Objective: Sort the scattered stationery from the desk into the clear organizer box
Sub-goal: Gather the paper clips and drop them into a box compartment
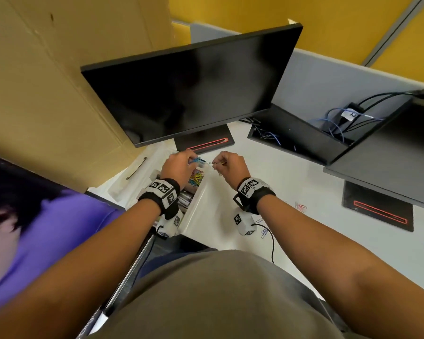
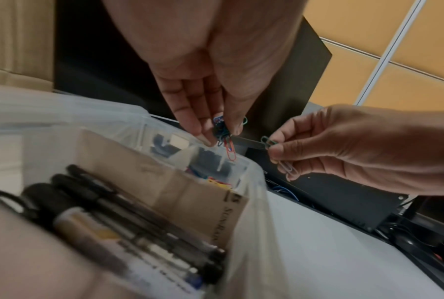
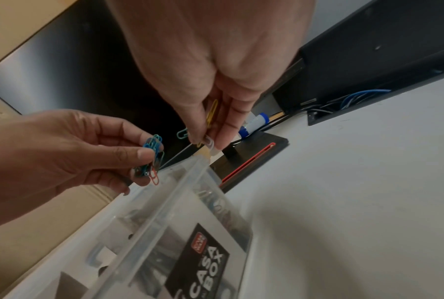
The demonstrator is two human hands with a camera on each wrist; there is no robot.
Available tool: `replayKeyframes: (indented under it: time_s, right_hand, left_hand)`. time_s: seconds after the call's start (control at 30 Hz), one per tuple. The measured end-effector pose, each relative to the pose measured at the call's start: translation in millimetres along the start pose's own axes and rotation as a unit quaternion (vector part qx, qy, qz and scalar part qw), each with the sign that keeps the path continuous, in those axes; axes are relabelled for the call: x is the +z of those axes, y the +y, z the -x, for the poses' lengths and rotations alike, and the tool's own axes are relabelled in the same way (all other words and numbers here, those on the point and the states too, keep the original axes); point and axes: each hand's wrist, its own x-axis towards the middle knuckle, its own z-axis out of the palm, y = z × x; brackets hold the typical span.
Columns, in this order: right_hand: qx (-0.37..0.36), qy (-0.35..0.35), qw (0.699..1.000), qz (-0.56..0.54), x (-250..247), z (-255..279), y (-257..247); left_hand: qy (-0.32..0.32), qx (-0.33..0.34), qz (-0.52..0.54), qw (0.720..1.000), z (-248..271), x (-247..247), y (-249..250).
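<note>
My left hand [image 1: 181,165] hovers over the far end of the clear organizer box [image 1: 201,199] and pinches a bunch of blue, green and red paper clips [image 3: 151,159]. The same bunch [image 2: 224,137] hangs from its fingertips in the left wrist view. My right hand [image 1: 227,165] is just right of it, beside the box rim [image 3: 190,178], pinching a few paper clips [image 3: 205,129] in green, yellow and white. One green clip [image 2: 268,141] points toward the left hand. Inside the box lie coloured clips [image 1: 196,178], black pens [image 2: 129,218] and a brown card box [image 2: 169,182].
A black monitor [image 1: 194,86] stands right behind the hands, its base [image 1: 206,140] on the white desk [image 1: 291,192]. Loose clips [image 1: 300,207] lie on the desk to the right. A cable tray [image 1: 296,135] and a cardboard box [image 1: 59,81] flank the space. A person in purple [image 1: 47,231] sits at left.
</note>
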Motion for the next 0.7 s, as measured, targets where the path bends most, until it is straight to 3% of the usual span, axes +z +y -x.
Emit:
replayKeyframes:
  time_s: [0.37,0.7]
  right_hand:
    - [-0.005,0.026,0.999,-0.018,21.8,-9.7,-27.0]
    - [0.008,0.039,0.999,-0.003,41.8,-14.9,-39.9]
  left_hand:
    - [-0.068,0.046,-0.032,0.996,3.7,2.4,-24.0]
    - [-0.043,0.075,-0.04,0.995,-6.4,-7.8,-39.0]
